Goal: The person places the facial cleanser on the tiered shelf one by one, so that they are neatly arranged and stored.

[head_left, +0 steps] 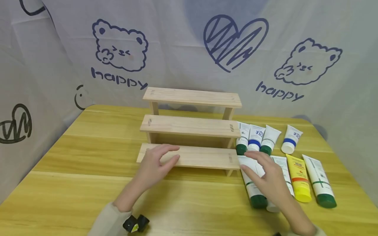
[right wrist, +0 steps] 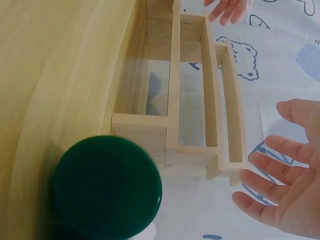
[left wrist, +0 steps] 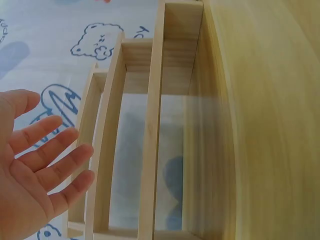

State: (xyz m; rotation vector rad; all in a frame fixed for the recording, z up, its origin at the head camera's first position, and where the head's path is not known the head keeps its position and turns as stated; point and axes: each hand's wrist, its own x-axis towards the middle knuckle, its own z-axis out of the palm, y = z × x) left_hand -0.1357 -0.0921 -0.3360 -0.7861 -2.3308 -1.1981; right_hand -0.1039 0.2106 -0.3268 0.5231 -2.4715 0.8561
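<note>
A pale wooden three-step rack [head_left: 189, 126] stands toward the back of the table, its three boards bare. My left hand [head_left: 156, 164] hovers over the left part of the lowest board, fingers spread and loosely bent, holding nothing. In the left wrist view that hand [left wrist: 45, 165] shows a bare palm beside the rack. Near the right end of the lowest board is my right hand [head_left: 267, 177], also holding nothing, and it overlaps a white tube with a green cap [head_left: 254, 183]. The right wrist view shows this palm [right wrist: 285, 180] with fingers extended, the green cap [right wrist: 107, 187] large in front.
Right of the rack lie several tubes in two rows. They include a yellow tube [head_left: 299, 178], a white green-capped tube [head_left: 320, 180] and a small white tube with a blue band [head_left: 291, 139]. A white cloth [head_left: 177, 59] with drawings hangs behind the wooden table [head_left: 73, 170].
</note>
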